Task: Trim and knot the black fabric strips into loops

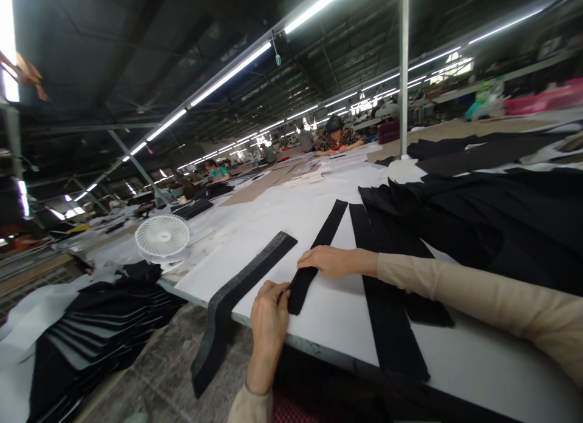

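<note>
A narrow black fabric strip (331,224) lies slantwise on the white-covered table before me. My right hand (324,261) reaches across it, fingers bunched and pressing down on its left edge. Close below, my left hand (269,311) pinches the same edge between thumb and fingertips. To the left, another dark strip (248,278) with a greyish band along it hangs over the table's front edge. Right of my hands lies a longer black strip (387,317), partly covered by my right forearm.
Black cloth is heaped (478,223) on the right of the table (273,213). A white fan (163,236) stands at the left edge, above stacked black and white pieces (91,335). A metal post (404,77) rises farther back. A co-worker (339,138) leans over the far end.
</note>
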`<state>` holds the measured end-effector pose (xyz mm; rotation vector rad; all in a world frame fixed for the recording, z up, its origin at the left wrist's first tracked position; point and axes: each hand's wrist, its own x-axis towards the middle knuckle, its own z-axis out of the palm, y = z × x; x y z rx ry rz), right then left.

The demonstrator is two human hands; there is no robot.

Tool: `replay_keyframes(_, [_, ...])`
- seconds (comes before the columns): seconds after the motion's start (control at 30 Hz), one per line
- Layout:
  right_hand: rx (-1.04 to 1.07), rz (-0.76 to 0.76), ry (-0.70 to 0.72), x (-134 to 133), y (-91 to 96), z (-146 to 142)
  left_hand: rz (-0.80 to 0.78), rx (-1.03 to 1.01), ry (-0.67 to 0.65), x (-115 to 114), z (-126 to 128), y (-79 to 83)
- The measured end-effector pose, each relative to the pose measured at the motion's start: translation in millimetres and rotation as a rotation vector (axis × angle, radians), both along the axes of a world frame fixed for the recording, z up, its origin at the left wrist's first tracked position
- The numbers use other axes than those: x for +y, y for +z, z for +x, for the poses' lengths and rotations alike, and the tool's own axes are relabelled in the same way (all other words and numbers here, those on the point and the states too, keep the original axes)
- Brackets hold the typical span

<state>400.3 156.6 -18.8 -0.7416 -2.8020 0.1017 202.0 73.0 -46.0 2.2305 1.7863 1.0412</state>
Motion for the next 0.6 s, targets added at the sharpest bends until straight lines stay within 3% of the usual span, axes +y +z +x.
replay_keyframes(0.13, [-0.085,-0.022,-0.002,-1.9,3.5,1.0,0.059,0.007,-0.059,-3.3,-3.3,-3.4])
replay_keyframes(0.33, [-0.237,0.006,-0.023,-14.2,12.3,-0.1,0.092,0.046,-0.027,-3.9,-4.3,-6.3])
replay_keyframes(0.5, [-0.173,0.116,0.015,-26.8,10.2,-6.4,0.077,0.047,-0.014,-2.7,-3.5,-6.8])
replay_keyframes(0.6, [-0.144,0.094,0.091,-31.4,11.2,-10.4,0.026,-0.094,-0.042,-3.5,-9.3,-5.5])
